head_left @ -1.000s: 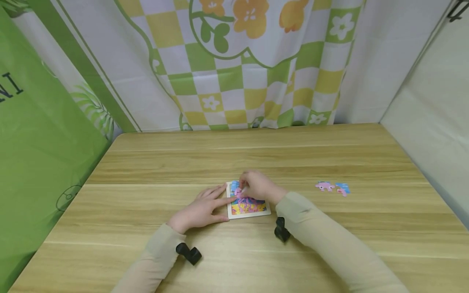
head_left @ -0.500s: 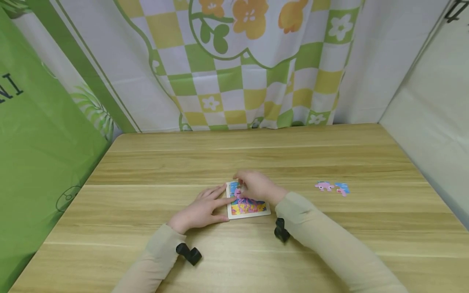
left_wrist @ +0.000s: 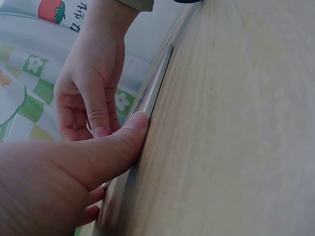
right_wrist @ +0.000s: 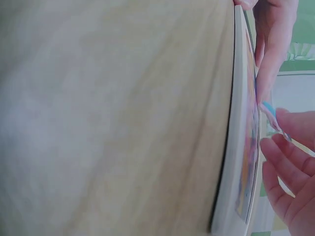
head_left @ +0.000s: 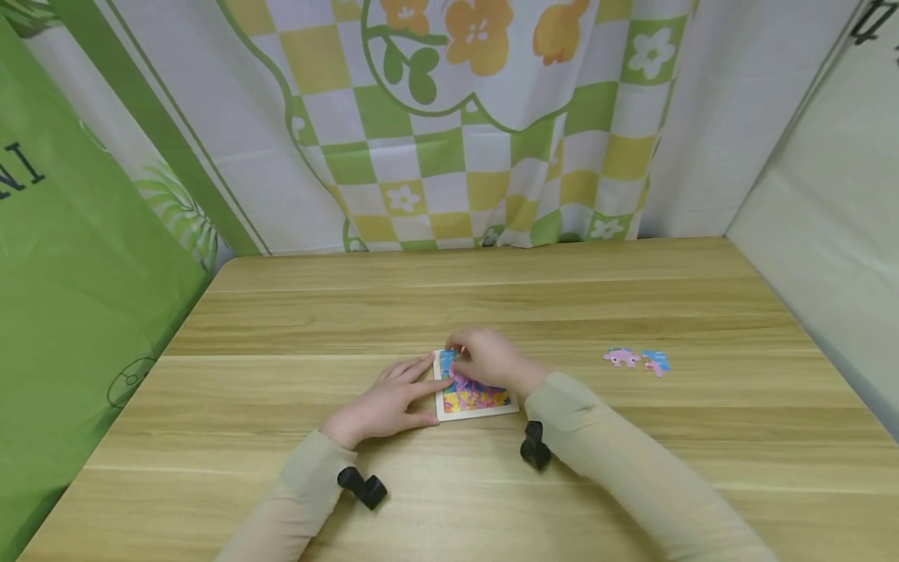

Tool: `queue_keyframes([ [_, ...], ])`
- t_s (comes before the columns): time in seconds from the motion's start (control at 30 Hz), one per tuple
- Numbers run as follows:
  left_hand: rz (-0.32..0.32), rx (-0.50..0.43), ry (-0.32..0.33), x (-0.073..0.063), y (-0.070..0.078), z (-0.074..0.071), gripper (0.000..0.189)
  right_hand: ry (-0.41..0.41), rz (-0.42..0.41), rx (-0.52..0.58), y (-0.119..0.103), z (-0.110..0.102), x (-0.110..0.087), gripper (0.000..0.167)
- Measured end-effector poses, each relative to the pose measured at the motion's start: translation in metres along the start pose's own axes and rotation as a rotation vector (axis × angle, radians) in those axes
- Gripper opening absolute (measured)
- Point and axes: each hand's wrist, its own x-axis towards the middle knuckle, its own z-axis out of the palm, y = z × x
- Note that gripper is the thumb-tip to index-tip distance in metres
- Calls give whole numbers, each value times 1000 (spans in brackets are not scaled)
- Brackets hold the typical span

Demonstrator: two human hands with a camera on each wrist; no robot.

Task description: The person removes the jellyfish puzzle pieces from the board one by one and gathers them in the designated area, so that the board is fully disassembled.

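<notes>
A small jigsaw puzzle in a white frame (head_left: 480, 416) lies on the table, its picture yellow and pink at the near side and blue at the far side. Spread along the frame's left edge is my left hand (head_left: 379, 406), the index finger reaching over onto the picture and the thumb pressing the near left corner. My right hand (head_left: 492, 361) is over the far part of the puzzle. In the right wrist view it pinches a pink and blue puzzle piece (right_wrist: 270, 118), tilted up close to the left index fingertip. From the head, the fingers mostly hide this piece.
Two loose puzzle pieces lie to the right of the frame: a pink one with eyes (head_left: 623, 357) and a blue and pink one (head_left: 657, 362). Behind the wooden table (head_left: 351, 304) hangs a checked curtain (head_left: 492, 156). Both wrists carry black camera mounts.
My right hand has shifted slightly left over the puzzle, its fingers now over the upper left of the picture. The left hand and the loose pieces have stayed in place.
</notes>
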Motion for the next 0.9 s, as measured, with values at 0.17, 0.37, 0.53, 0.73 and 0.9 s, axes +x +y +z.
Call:
queue_keyframes([
  [0.17, 6, -2, 6, 0, -1, 0, 58, 22, 30, 72, -2, 2, 1, 21],
  [0.37, 5, 1, 6, 0, -1, 0, 58, 32, 45, 138, -2, 4, 3, 18],
  [0.53, 1, -2, 3, 0, 1, 0, 58, 42, 70, 216, 1, 4, 2, 18],
  [0.73, -2, -12, 2, 0, 1, 0, 59, 85, 97, 304, 4, 4, -2, 23],
  [0.9, 5, -17, 6, 0, 0, 0, 58, 88, 94, 306, 5, 4, -5, 29],
])
